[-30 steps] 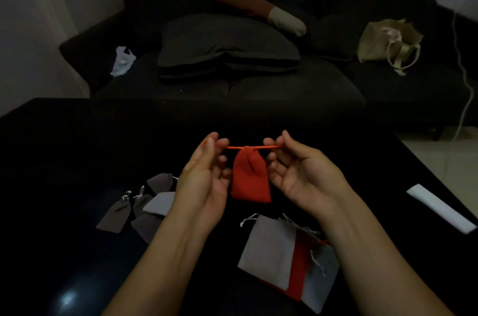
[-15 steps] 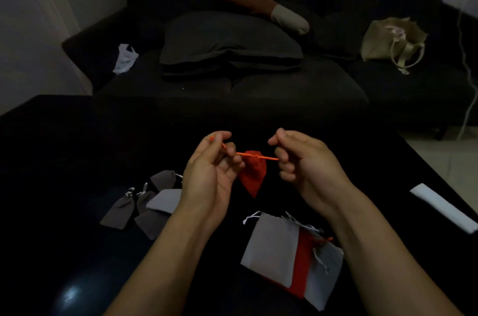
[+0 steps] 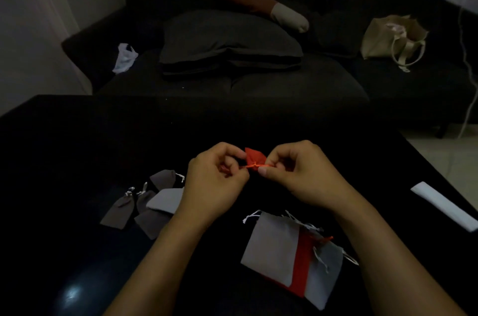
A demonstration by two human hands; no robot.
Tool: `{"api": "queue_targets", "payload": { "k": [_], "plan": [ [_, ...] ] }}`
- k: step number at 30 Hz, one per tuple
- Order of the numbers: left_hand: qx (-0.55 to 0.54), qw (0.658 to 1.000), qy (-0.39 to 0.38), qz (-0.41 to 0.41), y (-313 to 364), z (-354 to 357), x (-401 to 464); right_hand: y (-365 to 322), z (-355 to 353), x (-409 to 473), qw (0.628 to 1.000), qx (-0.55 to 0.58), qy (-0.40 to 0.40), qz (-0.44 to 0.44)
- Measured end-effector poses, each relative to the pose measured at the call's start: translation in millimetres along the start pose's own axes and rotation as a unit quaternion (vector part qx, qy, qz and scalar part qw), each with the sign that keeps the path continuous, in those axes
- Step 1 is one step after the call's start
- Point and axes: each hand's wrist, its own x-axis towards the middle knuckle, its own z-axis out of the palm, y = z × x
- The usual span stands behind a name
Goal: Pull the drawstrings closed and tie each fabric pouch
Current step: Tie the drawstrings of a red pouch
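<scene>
Red pouch: the red pouch (image 3: 254, 157) is held in the air above the black table (image 3: 77, 147), between the two hands, with its body pointing away from the person and its mouth gathered closed.
Drawstring: the orange drawstring (image 3: 254, 166) runs short and tight from one hand to the other, with a small knot at the pouch neck.
Left hand: the left hand (image 3: 216, 181) has the fingers curled and pinches the left end of the drawstring.
Right hand: the right hand (image 3: 297, 173) also has curled fingers and pinches the right end between thumb and fingers.
Other pouches: a flat stack of grey and red pouches (image 3: 289, 253) lies near the person under the right forearm, white cords loose; a group of dark grey pouches (image 3: 144, 204) lies to the left, partly behind the left wrist.
Surface: the table is dark and glossy; a white strip (image 3: 445, 204) lies at its right edge.
Room: a dark sofa (image 3: 232, 88) stands behind the table with a grey cushion (image 3: 227, 41), a beige tote bag (image 3: 390, 36) and a white plastic bag (image 3: 125, 57) on it.
Change: one second ago the pouch hung down from a long stretched string; now it is turned up and away, and the hands are closer together.
</scene>
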Motion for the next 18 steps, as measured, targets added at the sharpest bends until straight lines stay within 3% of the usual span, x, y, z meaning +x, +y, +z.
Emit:
{"api": "queue_targets", "payload": {
  "k": [5,10,14,16,18],
  "plan": [
    [0.094,0.99,-0.037,0.101,-8.6,0.9,-0.9,2.7,-0.5,0.0,0.999,0.041,-0.012,0.01],
    [0.111,0.988,-0.059,0.094,-14.7,3.0,2.3,3.9,0.9,1.4,1.0,-0.011,-0.008,0.013],
    [-0.069,0.994,-0.086,-0.014,-11.6,8.2,3.6,1.9,2.0,1.2,1.0,-0.002,-0.022,0.016],
    [-0.213,0.966,-0.103,-0.107,-4.7,11.0,2.8,0.8,2.2,0.7,1.0,-0.01,-0.025,0.012],
    [-0.277,0.944,-0.096,-0.152,-3.4,12.6,2.8,-0.5,2.6,0.0,1.0,-0.012,-0.026,0.002]
  ]
}}
